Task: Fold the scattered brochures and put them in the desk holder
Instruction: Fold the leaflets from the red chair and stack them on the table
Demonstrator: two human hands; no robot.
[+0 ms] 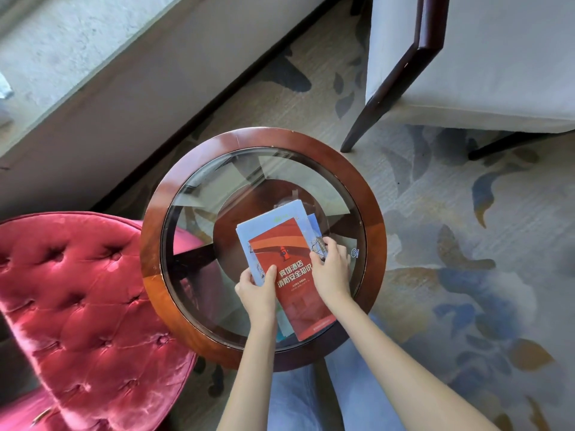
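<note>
A red brochure (289,253) with white characters lies on top of a small stack on the round glass table (263,138). Under it sit light blue brochures (280,214), fanned out to the upper left and right. My left hand (258,289) grips the stack's left edge, thumb on the red cover. My right hand (329,265) holds the right edge, fingers curled over the blue sheets there. No desk holder shows in the view.
A red tufted velvet chair (81,300) stands left of the table. A white upholstered chair with dark wooden legs (466,57) stands at the back right. Patterned carpet (451,244) covers the floor. A pale wall runs along the left.
</note>
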